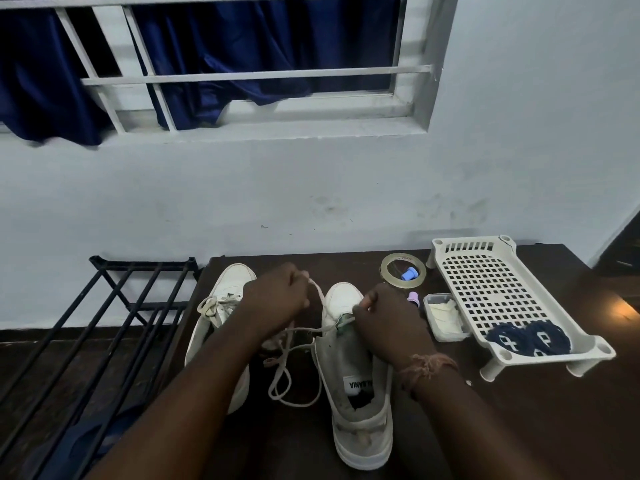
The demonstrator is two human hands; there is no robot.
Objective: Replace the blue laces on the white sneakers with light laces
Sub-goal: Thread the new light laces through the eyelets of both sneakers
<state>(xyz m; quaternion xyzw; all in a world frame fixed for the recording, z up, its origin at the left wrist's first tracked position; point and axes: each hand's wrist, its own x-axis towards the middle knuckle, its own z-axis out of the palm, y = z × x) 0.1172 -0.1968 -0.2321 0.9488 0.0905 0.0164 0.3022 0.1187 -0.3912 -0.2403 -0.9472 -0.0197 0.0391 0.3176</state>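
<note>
— Where are the hands?

— Both forearms reach forward from the bottom edge, bare to the elbow. The left hand [277,294] is raised and farther out, its back toward the camera.

— And its fingers?

— Curled tight, pinching a lace [317,289] at the knuckles' far side.

— The right?

— The right hand [388,327] sits lower and nearer, wrist bent, a brown thread band [427,367] tied round it. Its fingers are curled too, pinching the same lace at the shoe [353,368]; the fingertips themselves are hidden behind the knuckles.
</note>
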